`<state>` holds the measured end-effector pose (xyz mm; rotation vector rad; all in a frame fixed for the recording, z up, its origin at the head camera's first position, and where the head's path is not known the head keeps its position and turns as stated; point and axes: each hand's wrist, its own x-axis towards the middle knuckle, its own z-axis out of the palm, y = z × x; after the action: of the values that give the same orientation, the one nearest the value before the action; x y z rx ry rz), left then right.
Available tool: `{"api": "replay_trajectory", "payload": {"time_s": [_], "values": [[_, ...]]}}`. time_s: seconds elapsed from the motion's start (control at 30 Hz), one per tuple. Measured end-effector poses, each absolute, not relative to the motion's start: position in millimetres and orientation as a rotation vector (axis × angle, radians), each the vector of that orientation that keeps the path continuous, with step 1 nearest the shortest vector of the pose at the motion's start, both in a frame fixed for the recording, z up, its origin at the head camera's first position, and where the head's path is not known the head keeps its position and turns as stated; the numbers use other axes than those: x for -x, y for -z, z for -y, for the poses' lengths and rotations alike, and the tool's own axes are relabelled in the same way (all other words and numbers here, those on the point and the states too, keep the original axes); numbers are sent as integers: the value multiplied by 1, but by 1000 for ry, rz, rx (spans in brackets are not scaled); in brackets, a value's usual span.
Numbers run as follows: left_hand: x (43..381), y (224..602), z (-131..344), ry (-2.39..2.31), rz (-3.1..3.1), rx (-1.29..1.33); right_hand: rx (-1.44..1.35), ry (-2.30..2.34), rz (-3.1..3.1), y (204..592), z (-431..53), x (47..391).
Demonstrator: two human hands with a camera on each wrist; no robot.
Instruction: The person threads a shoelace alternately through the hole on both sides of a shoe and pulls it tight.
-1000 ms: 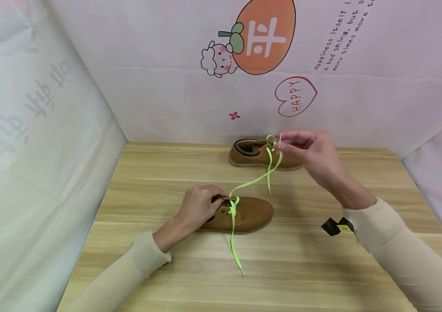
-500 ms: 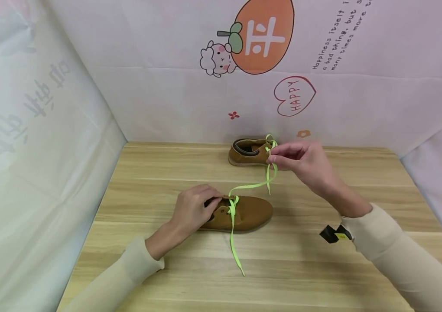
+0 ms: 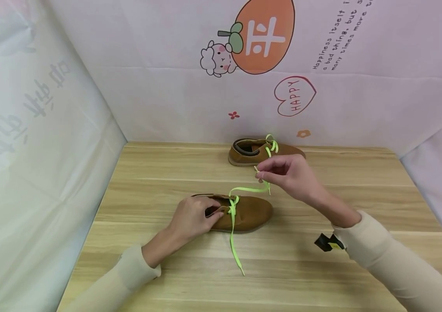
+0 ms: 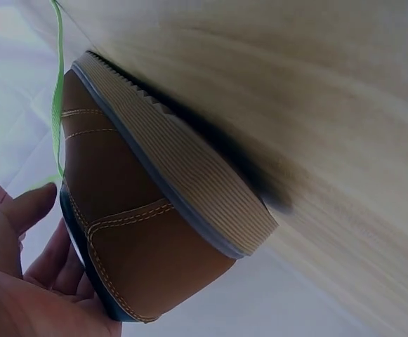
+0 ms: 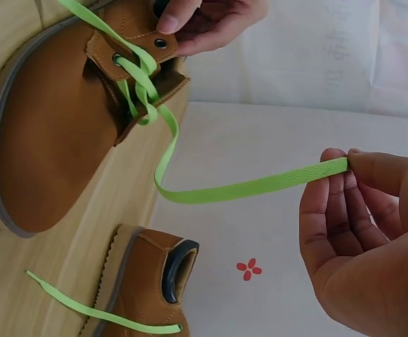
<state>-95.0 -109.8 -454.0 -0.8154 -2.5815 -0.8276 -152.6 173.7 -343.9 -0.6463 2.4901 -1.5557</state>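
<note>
A brown shoe [image 3: 255,213] with neon-green laces sits on the wooden table, toe to the right. At its opening my left hand [image 3: 190,216] holds the near eyelet flap [image 5: 163,43], thumb outside and fingers on the inner side. The flap's upper eyelet has no lace through it. Between thumb and fingertips my right hand [image 3: 293,177] pinches one end of the green shoelace [image 5: 249,190], above the table beyond the shoe. That lace runs slack back to the far side of the shoe. The other lace end [image 3: 235,251] hangs over the near side onto the table.
A second brown shoe [image 3: 238,158] with green laces stands at the table's back edge, partly behind my right hand. White printed cloth [image 3: 166,99] rises behind and at both sides. Wooden tabletop [image 3: 283,268] extends in front.
My right hand has come nearer and left with the lace end, uncovering more of the back shoe. My left hand has shifted from the far flap to the near flap.
</note>
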Motion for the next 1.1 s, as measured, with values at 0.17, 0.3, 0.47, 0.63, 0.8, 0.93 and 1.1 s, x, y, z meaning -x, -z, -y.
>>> {"api": "replay_trajectory", "payload": {"time_s": [0.17, 0.3, 0.47, 0.63, 0.8, 0.93, 1.1], "values": [[92, 455, 111, 798, 2632, 814, 672, 1547, -2462, 352, -171, 150], [92, 456, 111, 795, 2630, 812, 684, 1545, -2435, 359, -167, 149], [92, 457, 110, 801, 2613, 807, 708, 1534, -2423, 368, -163, 147], [92, 458, 111, 818, 2602, 804, 725, 1509, -2427, 375, -160, 146], [92, 459, 110, 837, 2579, 815, 710, 1473, -2419, 382, -156, 144], [92, 459, 109, 836, 2544, 850, 756, 1438, -2431, 389, -151, 142], [91, 459, 109, 815, 2505, 906, 870, 1334, -2508, 396, -145, 139]]}}
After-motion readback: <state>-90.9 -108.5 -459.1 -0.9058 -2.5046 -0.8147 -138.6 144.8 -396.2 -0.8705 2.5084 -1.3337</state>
